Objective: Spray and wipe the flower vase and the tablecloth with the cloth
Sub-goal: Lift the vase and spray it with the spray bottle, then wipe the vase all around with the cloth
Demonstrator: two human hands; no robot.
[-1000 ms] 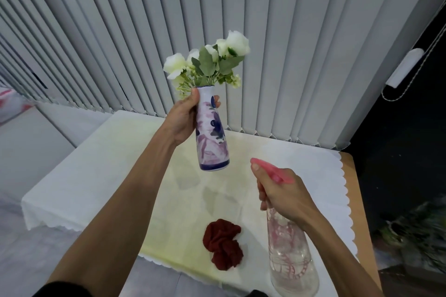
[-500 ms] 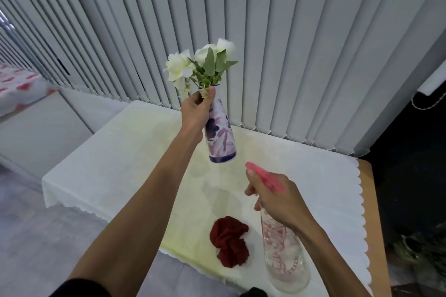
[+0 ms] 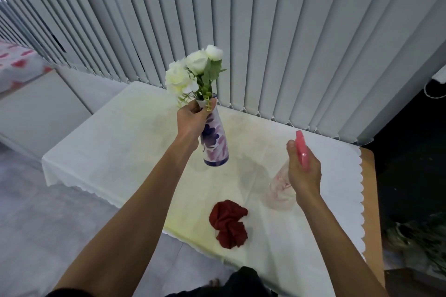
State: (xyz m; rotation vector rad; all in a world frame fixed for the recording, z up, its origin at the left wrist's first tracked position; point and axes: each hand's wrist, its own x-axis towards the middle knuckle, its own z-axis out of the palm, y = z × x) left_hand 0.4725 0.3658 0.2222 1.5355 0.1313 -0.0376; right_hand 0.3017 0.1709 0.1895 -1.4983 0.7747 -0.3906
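There is one vase (image 3: 214,142), painted with purple flowers, and it carries one bunch of white flowers (image 3: 193,72); three blooms can be told apart, though more may hide behind them. One spray bottle (image 3: 287,183) with a pink head is in view. One dark red cloth (image 3: 229,223) lies crumpled. One white tablecloth (image 3: 115,142) covers one desk (image 3: 368,176). Two hands show: the left hand (image 3: 191,119) and the right hand (image 3: 304,173).

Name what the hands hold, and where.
Left hand grips the flower vase at its neck; right hand holds the spray bottle around its pink head.
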